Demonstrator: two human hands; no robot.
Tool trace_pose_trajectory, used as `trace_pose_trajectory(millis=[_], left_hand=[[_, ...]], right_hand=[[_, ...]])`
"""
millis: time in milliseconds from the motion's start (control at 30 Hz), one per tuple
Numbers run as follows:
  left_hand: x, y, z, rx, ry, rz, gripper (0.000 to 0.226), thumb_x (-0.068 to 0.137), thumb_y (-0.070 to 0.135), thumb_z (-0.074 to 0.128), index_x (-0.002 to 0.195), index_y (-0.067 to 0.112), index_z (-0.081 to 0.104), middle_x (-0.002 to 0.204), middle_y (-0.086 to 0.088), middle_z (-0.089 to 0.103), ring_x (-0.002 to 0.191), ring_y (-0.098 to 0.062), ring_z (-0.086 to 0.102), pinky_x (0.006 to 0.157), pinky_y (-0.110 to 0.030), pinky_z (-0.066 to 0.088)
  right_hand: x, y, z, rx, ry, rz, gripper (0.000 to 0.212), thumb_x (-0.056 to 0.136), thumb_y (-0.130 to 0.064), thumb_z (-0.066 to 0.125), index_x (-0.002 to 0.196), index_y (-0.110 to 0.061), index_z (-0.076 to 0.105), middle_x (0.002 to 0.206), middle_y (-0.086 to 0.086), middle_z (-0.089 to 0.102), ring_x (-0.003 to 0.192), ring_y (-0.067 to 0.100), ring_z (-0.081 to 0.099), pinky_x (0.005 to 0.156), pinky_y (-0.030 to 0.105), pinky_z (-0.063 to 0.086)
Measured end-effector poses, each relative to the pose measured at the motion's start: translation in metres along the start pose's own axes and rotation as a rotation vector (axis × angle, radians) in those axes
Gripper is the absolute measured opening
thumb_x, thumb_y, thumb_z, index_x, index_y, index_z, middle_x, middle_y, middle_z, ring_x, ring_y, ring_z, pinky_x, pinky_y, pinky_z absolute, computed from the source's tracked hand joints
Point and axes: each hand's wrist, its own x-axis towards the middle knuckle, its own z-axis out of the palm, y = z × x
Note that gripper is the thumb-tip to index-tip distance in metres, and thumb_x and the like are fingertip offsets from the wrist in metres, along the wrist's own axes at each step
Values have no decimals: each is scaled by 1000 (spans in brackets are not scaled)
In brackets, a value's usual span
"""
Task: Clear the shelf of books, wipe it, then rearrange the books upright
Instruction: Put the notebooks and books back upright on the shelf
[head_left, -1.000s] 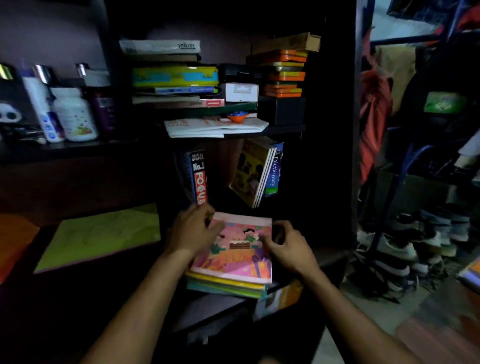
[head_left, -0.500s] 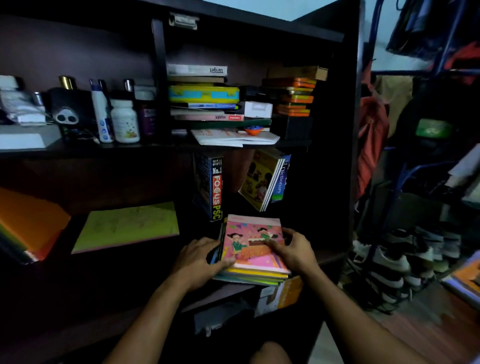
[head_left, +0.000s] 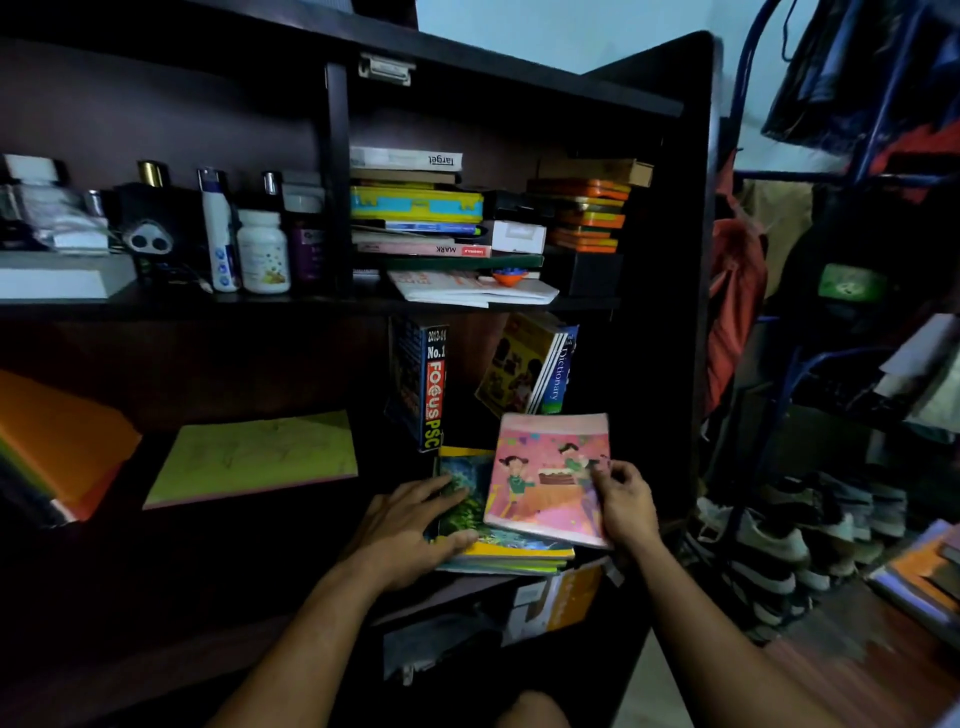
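A dark wooden shelf (head_left: 524, 584) holds a low stack of thin books (head_left: 511, 556) lying flat. My right hand (head_left: 626, 506) grips the right edge of a pink picture book (head_left: 545, 478), tilted up off the stack. My left hand (head_left: 410, 525) lies flat on the green and blue cover beneath it. Behind the stack, a thick dark Focus PSC book (head_left: 423, 382) stands upright. A yellow book and a blue dictionary (head_left: 535, 366) lean to the left.
The upper shelf carries flat piles of books (head_left: 415, 208), orange boxes (head_left: 584, 215) and bottles (head_left: 262, 249). A green sheet (head_left: 254, 457) and orange folders (head_left: 52, 441) lie left. Clothes on a rack (head_left: 737, 291) and shoes (head_left: 769, 551) fill the right side.
My right hand has lifted the pink book off the stack and shifted it right, baring the green cover. My left hand now presses on that cover. The view has tilted up.
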Motion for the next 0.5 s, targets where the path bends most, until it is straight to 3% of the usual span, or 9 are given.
trace_pose_trajectory(millis=[67,167,267,333,433,500], left_hand=[[0,1,1,25,21,32,107,61,101,14,153,48,28,163,27,16,149,-1,10,115,-31,12],[-2,3,2,94,99,139,102,72,97,20,156,39,26,162,19,27,151,-4,11,115,-29,9],[-3,3,4,139,196,244,101,81,91,19,155,25,35,157,5,42,150,-14,26,115,-30,11],[-3,0,7,101,282,287,93,88,83,26,154,19,36,155,-1,46,143,-19,40,113,-32,20],[-3,-1,8,35,336,331,89,88,70,43,161,32,8,165,8,23,145,-7,30,114,-32,21],[-3,-1,5,28,295,340,97,85,65,50,159,40,-9,166,18,4,146,2,18,115,-28,20]], right_hand=[[-7,-4,-3,59,43,-52,15,101,-21,60,102,-6,62,81,-2,64,72,13,61,52,12,43],[-17,-10,4,71,-39,-99,18,99,-22,61,99,-5,63,81,1,68,60,-4,63,49,9,45],[-21,-9,13,-8,-131,-141,22,97,-33,63,100,-11,64,90,6,73,74,9,69,58,20,51],[-23,-6,20,-313,-129,-245,24,97,-39,63,108,-18,66,99,8,70,86,19,67,69,30,52],[-39,-19,34,-872,20,-502,41,95,-57,53,119,-27,67,107,6,55,101,29,55,83,40,46],[-61,-51,45,-865,-96,-521,56,96,-67,38,124,-26,64,111,6,58,107,29,56,87,41,46]])
